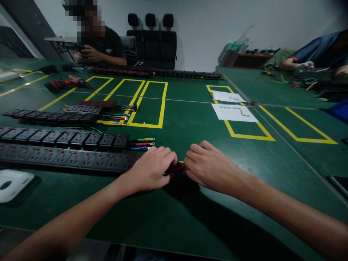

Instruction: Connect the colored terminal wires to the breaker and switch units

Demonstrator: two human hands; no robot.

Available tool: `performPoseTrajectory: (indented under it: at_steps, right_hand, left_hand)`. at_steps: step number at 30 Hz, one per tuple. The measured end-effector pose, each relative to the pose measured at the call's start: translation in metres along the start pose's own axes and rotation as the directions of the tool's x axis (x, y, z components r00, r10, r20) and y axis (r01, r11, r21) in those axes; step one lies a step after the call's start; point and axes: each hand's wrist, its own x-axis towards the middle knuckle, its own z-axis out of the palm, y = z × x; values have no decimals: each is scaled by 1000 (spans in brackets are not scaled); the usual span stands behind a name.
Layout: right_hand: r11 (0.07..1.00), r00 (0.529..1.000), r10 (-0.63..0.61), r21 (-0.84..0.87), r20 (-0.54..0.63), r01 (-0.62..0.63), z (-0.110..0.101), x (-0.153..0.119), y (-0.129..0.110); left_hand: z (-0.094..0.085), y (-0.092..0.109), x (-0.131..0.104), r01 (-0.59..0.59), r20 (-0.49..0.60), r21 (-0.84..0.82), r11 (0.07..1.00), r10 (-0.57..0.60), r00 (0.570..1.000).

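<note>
My left hand [154, 167] is wrapped round the right end of a long black socket strip [89, 161] with red indicator spots. Coloured wires [178, 168], yellow and red among them, come out between my two hands. My right hand [203, 163] is closed on those wires, its fingers curled and their tips hidden. Behind the held strip lies a second socket strip [81, 138]. Its yellow-green, red and blue leads [143, 144] end in ring terminals just beyond my left hand.
More socket modules [54, 116] lie at left, a white device [15, 185] nearer. Paper sheets [233, 112] rest by yellow tape outlines on the green table [187, 127]. A cordless drill [66, 84] lies far left. Two other people [106, 47] are across the table.
</note>
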Motion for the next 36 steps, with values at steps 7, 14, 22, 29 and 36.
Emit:
performPoseTrajectory:
  at_steps: [7,14,22,29,36]
  right_hand:
    - [990,992,116,84,-54,-111,-5,-25,7]
    - [983,985,147,126,-90,-135,1,-20,-1]
    - [986,985,108,140,-136,-89,6,-13,-7]
    - [994,976,-71,67,-204,86,9,-12,-7]
    - [994,978,35,108,-206,-13,-1,-28,0]
  left_hand:
    - [1,0,-2,-40,4,25,999,40,999]
    - [3,-2,-3,-54,2,23,998,54,999]
    - [1,-2,-1,-65,19,37,997,64,998]
    - [0,-1,-1,-64,24,65,996,62,998]
    - [1,-1,-2,-66,14,38,997,66,998]
